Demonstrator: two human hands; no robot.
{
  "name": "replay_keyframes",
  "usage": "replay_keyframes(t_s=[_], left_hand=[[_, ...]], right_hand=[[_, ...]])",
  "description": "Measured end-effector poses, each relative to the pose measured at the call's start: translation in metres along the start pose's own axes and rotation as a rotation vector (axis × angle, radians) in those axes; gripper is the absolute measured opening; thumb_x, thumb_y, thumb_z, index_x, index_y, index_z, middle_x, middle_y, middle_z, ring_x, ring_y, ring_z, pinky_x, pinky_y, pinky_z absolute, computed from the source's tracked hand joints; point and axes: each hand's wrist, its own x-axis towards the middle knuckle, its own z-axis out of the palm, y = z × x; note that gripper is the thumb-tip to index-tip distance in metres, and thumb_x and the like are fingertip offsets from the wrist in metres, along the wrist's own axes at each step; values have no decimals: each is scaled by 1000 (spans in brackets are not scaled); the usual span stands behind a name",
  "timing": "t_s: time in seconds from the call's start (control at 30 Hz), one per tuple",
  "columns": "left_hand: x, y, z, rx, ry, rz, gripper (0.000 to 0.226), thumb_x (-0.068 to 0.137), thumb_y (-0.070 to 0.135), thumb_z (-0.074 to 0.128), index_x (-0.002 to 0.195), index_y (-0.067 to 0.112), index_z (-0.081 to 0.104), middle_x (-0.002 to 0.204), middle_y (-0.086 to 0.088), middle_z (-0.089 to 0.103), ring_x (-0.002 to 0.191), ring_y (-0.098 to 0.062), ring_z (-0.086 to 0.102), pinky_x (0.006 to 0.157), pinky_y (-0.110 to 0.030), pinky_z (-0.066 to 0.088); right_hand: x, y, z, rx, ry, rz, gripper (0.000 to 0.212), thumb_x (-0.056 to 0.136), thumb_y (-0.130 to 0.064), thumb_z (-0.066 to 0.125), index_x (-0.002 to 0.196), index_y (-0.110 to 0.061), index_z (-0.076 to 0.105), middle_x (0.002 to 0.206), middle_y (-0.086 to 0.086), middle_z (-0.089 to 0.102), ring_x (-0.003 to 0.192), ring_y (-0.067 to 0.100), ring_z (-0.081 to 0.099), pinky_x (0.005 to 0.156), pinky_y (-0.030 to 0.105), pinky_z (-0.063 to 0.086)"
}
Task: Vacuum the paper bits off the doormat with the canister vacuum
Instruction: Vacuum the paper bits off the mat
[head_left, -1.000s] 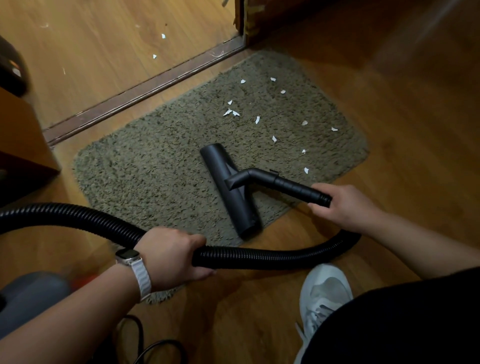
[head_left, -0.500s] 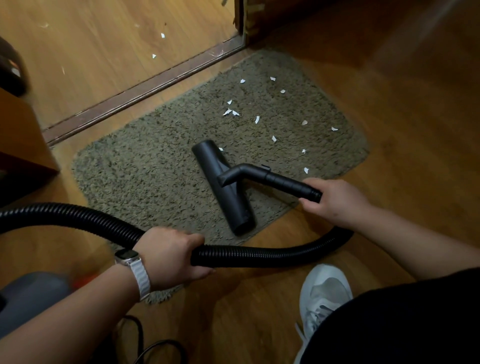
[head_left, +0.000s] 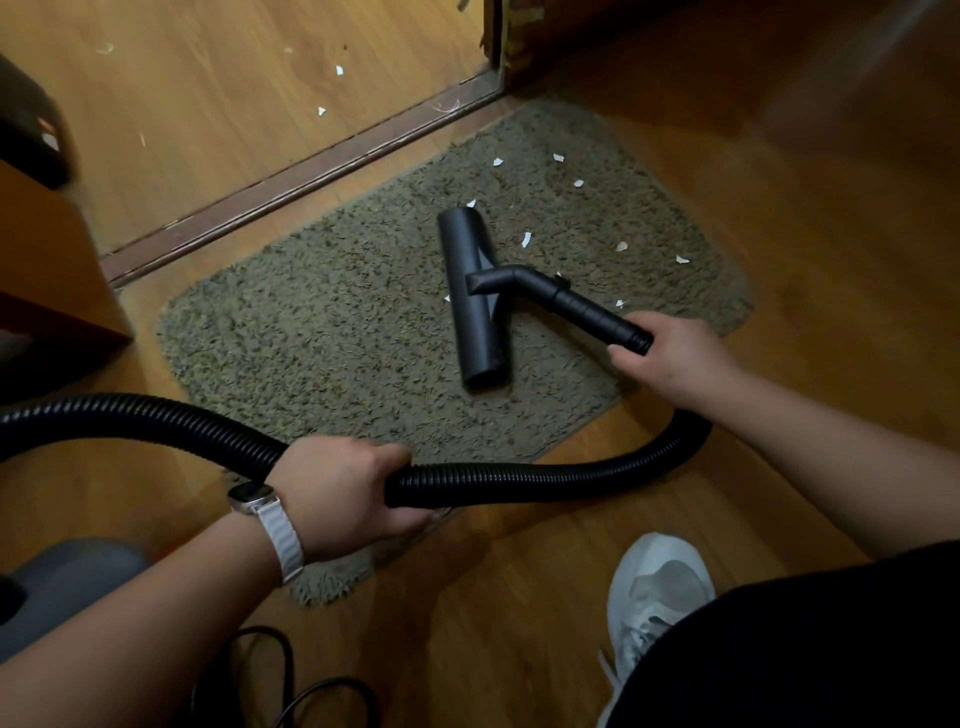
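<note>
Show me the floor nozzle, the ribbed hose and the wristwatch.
floor nozzle (head_left: 471, 332): head view, middle of its black bar.
ribbed hose (head_left: 545, 480): head view, its low curved stretch.
wristwatch (head_left: 250, 493): head view, its face.

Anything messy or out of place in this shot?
Torn white paper bits are scattered over the far right part of the doormat, beside and beyond the vacuum head. A few more scraps lie on the wood floor past the door threshold, off the mat.

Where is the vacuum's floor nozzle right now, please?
In the head view the floor nozzle lies on the doormat, right of its centre, its far end among the paper bits; the right hand grips its tube.
</note>
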Motion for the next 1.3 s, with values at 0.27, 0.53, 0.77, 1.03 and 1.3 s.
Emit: replay_keyframes(t_s=[0.27,0.53,0.77,1.03,1.3], left_hand=[[-3,-3,4,-12,6,-17,61,68,85,38,65,27,55,48,9,52,42,-13,55,41,-21,32],[-2,-1,0,-9,4,-32,55,68,81,42,62,28,56,45,9,49,38,-11,53,37,-20,32],[-6,-2,-2,-26,-43,-46,60,70,85,37,67,28,56,50,12,42,43,-10,53,41,-22,40],[28,-4,-18,-81,61,-146,62,66,87,41,68,28,62,48,13,51,43,-8,53,39,-19,37],[40,-9,-14,-172,27,-303,74,60,94,28,79,32,63,53,14,53,54,-4,56,49,-24,49]], right_hand=[[11,-13,6,-62,-23,-89,32,86,-48,64,113,-32,64,75,-2,62,74,23,61,67,36,53],[4,0,3,-40,14,-22,47,87,-46,66,130,-31,57,88,2,63,80,25,61,74,37,55],[7,-27,7,-121,-58,-129,37,87,-51,63,120,-37,58,84,0,63,78,24,60,71,35,54],[27,-5,-17,41,32,23,37,91,-45,64,123,-28,58,82,-3,61,69,17,60,65,34,53],[68,-3,-44,54,149,103,39,90,-43,61,122,-22,61,97,5,62,82,27,61,77,39,54]])
